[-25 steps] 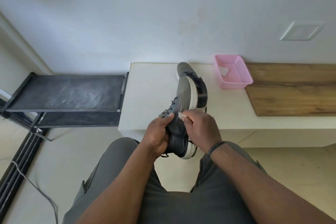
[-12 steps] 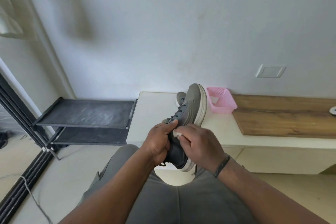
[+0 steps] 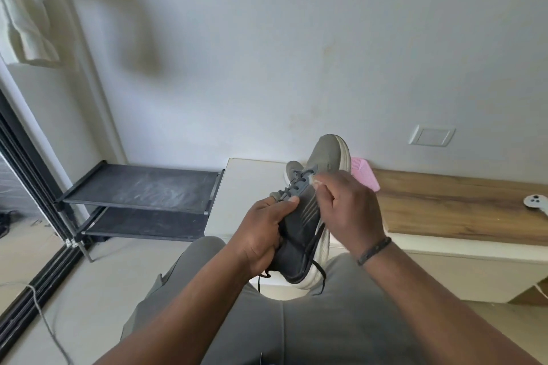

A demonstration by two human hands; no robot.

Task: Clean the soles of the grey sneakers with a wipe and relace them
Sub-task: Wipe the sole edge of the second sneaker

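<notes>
I hold a grey sneaker (image 3: 302, 228) with a white sole above my lap, toe pointing away and up. My left hand (image 3: 264, 234) grips its heel and collar from the left. My right hand (image 3: 350, 210) pinches a small white wipe (image 3: 315, 182) against the shoe's side near the laces. A dark lace end (image 3: 321, 275) dangles below the heel. The second grey sneaker (image 3: 292, 169) stands on the white bench (image 3: 249, 175) behind, mostly hidden by the held shoe.
A pink plastic basket (image 3: 364, 173) sits on the bench by the wall, next to a wooden board (image 3: 456, 204) with a white controller (image 3: 535, 201) on it. A black two-shelf rack (image 3: 139, 190) stands to the left. A cable (image 3: 44, 317) lies on the floor.
The view has tilted up, showing more wall. My right hand slid with the wipe up the shoe's side toward the laces. The left hand keeps its grip.
</notes>
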